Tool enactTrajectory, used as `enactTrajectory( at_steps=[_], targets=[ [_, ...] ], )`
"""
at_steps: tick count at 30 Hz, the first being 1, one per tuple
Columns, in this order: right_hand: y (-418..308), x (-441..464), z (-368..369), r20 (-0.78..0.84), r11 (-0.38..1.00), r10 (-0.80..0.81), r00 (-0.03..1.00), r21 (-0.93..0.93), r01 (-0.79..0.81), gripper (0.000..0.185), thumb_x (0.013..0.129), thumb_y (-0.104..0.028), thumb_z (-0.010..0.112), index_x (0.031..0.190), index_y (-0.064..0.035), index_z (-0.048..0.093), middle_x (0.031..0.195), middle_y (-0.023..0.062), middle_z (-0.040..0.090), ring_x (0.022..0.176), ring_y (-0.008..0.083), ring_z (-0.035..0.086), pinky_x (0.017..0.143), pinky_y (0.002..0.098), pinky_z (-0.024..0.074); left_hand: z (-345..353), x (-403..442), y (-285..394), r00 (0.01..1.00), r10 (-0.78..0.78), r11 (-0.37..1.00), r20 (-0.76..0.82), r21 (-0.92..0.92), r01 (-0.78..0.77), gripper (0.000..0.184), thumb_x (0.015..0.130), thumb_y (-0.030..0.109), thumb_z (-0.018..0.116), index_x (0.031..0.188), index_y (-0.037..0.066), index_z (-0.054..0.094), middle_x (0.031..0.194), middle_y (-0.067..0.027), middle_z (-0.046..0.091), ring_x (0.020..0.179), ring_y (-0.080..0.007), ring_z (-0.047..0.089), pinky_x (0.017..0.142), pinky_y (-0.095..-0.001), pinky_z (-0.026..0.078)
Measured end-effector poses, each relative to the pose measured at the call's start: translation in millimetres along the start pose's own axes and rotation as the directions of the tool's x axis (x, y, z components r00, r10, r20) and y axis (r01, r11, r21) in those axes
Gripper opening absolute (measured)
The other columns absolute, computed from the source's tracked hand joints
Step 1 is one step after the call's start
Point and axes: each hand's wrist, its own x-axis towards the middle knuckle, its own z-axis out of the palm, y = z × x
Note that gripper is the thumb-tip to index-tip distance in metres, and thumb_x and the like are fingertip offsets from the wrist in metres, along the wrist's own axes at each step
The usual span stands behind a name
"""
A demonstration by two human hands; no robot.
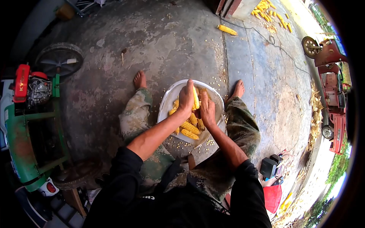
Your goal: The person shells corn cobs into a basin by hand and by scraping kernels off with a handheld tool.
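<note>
Over a white basin (164, 103) between my feet, both hands are close together. My left hand (186, 98) is closed around an upright yellow corn cob (196, 99), its thumb pointing away from me. My right hand (207, 110) presses in from the other side with bent fingers; what lies under them is partly hidden, and a bit of yellow cob shows beyond the fingertips. Below the hands, several more corn cobs (190, 127) lie in the basin.
Loose kernels are scattered on the concrete floor around the basin. A single cob (227, 30) lies ahead, near a cable (272, 40). A corn pile (266, 11) is at upper right, a green machine with a red engine (32, 85) at left, a red vehicle (332, 87) at right.
</note>
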Motion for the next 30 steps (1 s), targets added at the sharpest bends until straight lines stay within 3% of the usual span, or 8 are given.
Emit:
enactTrajectory(
  at_steps=[3,10,12,14,17,23,27,30],
  targets=[
    [-10,-5,0,-0.011,0.995,0.058,0.998,0.08,-0.057,0.064,0.104,-0.051,0.035,0.096,0.0051,0.067,0.058,0.0042,0.055,0.043,0.0124,0.051,0.042,0.0289,0.0397,2,-4,1,0.998,-0.045,0.997,0.036,-0.062,0.047,0.061,0.098,0.06,0.042,0.087,0.002,0.057,0.081,-0.0079,0.056,0.078,-0.0185,0.055,0.07,-0.0356,0.045],
    [-17,-5,-4,0.068,0.985,0.059,0.996,0.156,-0.069,0.067,0.103,-0.055,0.035,0.103,0.005,0.065,0.06,0.0052,0.056,0.047,0.0121,0.053,0.047,0.0269,0.0424,-6,4,0,0.991,-0.131,0.979,0.035,-0.153,0.134,0.06,0.098,0.058,0.043,0.105,0.0,0.055,0.096,-0.0099,0.056,0.084,-0.02,0.057,0.072,-0.0365,0.048],
    [-15,-5,-2,0.099,0.998,0.059,0.993,-0.038,-0.055,0.065,0.103,-0.053,0.037,0.093,0.0052,0.065,0.06,0.0083,0.057,0.051,0.0173,0.056,0.05,0.0329,0.0433,-6,7,-5,0.993,-0.113,0.983,0.039,-0.141,0.118,0.064,0.097,0.059,0.046,0.118,-0.001,0.054,0.106,-0.0118,0.056,0.089,-0.022,0.058,0.074,-0.0366,0.051],
    [-14,-7,2,0.078,0.995,-0.014,0.997,-0.099,0.022,0.064,0.103,-0.052,0.038,0.092,0.0056,0.064,0.063,0.0125,0.059,0.058,0.0221,0.059,0.056,0.0364,0.045,-2,8,-11,0.997,0.033,0.999,-0.076,-0.039,-0.037,0.06,0.101,0.055,0.04,0.09,-0.003,0.054,0.085,-0.0099,0.055,0.081,-0.0218,0.055,0.072,-0.0394,0.046],
    [-16,-9,4,0.058,0.953,-0.159,0.986,-0.251,0.168,0.058,0.102,-0.048,0.041,0.09,0.0053,0.062,0.074,0.0231,0.065,0.071,0.037,0.065,0.071,0.0448,0.0494,-1,9,-15,0.995,0.022,1.0,-0.1,0.013,-0.02,0.065,0.1,0.056,0.04,0.096,-0.006,0.057,0.092,-0.0161,0.06,0.087,-0.0271,0.059,0.076,-0.0411,0.046],
    [-3,-7,1,0.037,0.939,-0.215,0.976,-0.265,0.217,0.058,0.104,-0.045,0.039,0.087,0.0053,0.062,0.069,0.0248,0.062,0.066,0.0394,0.064,0.067,0.0466,0.0478,2,0,-11,0.992,0.04,0.994,-0.121,0.108,-0.027,0.069,0.099,0.058,0.041,0.102,-0.008,0.059,0.098,-0.0213,0.063,0.093,-0.0312,0.061,0.079,-0.042,0.046],
    [10,-1,0,0.024,0.94,-0.196,0.98,-0.28,0.195,0.057,0.104,-0.043,0.039,0.085,0.0057,0.061,0.066,0.0246,0.059,0.062,0.0345,0.062,0.062,0.0474,0.0459,2,2,-15,0.992,0.031,0.999,-0.123,0.043,-0.025,0.066,0.099,0.056,0.043,0.101,-0.008,0.059,0.094,-0.0176,0.062,0.089,-0.0272,0.06,0.078,-0.0402,0.047],
    [13,1,3,-0.112,0.957,-0.249,0.962,-0.181,0.226,0.063,0.104,-0.049,0.037,0.082,0.0052,0.061,0.059,0.0107,0.054,0.054,0.0198,0.055,0.055,0.0381,0.0433,5,6,-25,0.998,0.014,0.999,-0.062,-0.042,-0.016,0.063,0.099,0.055,0.044,0.101,-0.006,0.06,0.091,-0.0144,0.061,0.086,-0.0233,0.058,0.076,-0.0384,0.046]
  ],
)
